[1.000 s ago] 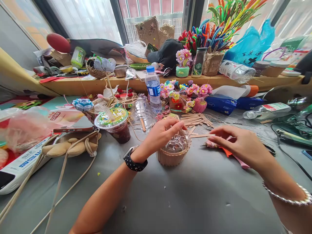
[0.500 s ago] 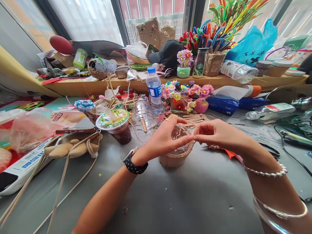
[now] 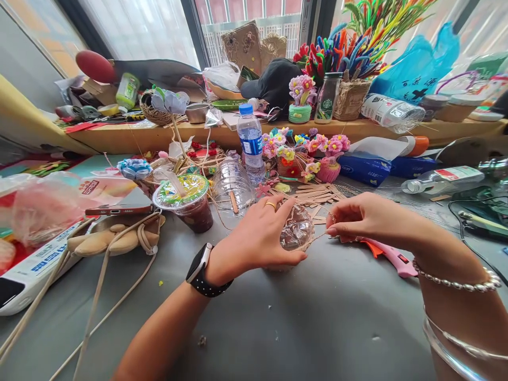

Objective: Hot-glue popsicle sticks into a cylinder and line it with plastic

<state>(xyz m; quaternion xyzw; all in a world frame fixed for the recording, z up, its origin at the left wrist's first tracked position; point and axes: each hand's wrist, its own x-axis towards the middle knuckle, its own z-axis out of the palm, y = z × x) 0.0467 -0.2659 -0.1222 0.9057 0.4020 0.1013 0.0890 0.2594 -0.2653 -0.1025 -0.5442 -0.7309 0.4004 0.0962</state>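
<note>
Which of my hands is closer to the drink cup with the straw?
Left: your left hand is to the right of the drink cup, at the round container; your right hand is farther off, beyond that container's right side.

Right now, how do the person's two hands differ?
The left hand is spread over the tub, thumb well apart from the fingers; the right hand is bunched, seemingly pinching a thin strand at the tub's rim.
The left wrist wears a dark watch; the right, a beaded bracelet.
Both hands are bare, above the grey table.
</note>
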